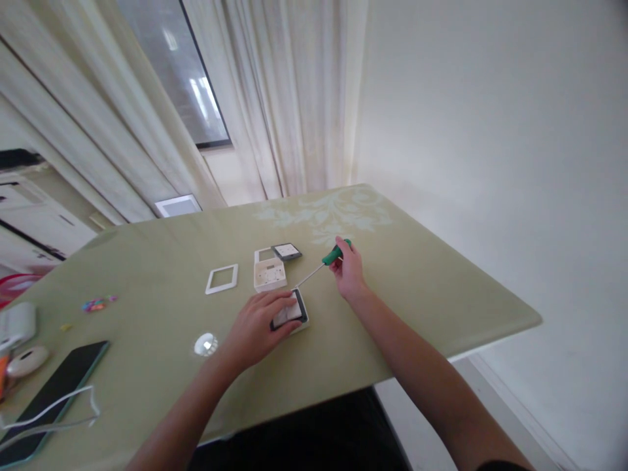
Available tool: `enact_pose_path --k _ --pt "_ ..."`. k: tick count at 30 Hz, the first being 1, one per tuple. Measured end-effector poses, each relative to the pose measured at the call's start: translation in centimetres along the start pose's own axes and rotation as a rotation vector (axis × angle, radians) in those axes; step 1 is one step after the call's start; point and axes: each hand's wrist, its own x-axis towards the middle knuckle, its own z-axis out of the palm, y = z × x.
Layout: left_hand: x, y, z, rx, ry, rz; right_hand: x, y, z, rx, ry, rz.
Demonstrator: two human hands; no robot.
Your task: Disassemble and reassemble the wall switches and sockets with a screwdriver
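Note:
My right hand (349, 269) grips the green handle of a screwdriver (333, 256). Its thin shaft slants down to the left, and the tip meets the far edge of a wall switch (303, 307) with a dark frame, set on a white box. My left hand (262, 324) is curled over that switch, fingers and thumb holding it against the table, so part of its face is hidden. Just beyond lie an open white mounting box (269, 275) and a second dark-framed switch module (287, 251). A flat white frame (222, 279) rests to their left.
A green-covered table (417, 288) reaches toward the wall and curtains. A small clear dish (205, 344) sits left of my left hand. Farther left are a phone (59, 392), a white cable (49, 418), a white rounded case (28, 362) and small colourful bits (95, 304).

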Motion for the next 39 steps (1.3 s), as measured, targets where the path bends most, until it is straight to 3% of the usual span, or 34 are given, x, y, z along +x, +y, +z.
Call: enact_pose_path --k 11,18,28,35,39 --pt "-0.6 -0.5 0.5 0.036 -0.059 0.012 -0.2 -0.3 0.1 0.030 -0.014 0.009" --pt "0.6 -0.4 -0.7 0.082 -0.188 0.008 -0.2 -0.1 0.2 0.014 -0.013 0.005" --pt "4.1 2.4 -3.2 0.273 -0.406 -0.100 -0.3 0.3 0.3 -0.040 -0.014 0.012" --pt "5.7 4.3 -3.7 0.396 -0.492 -0.151 0.0 0.4 0.2 -0.051 -0.013 0.008" --pt "5.9 4.2 -4.0 0.376 -0.536 -0.134 0.1 0.6 0.1 -0.047 -0.016 0.008"
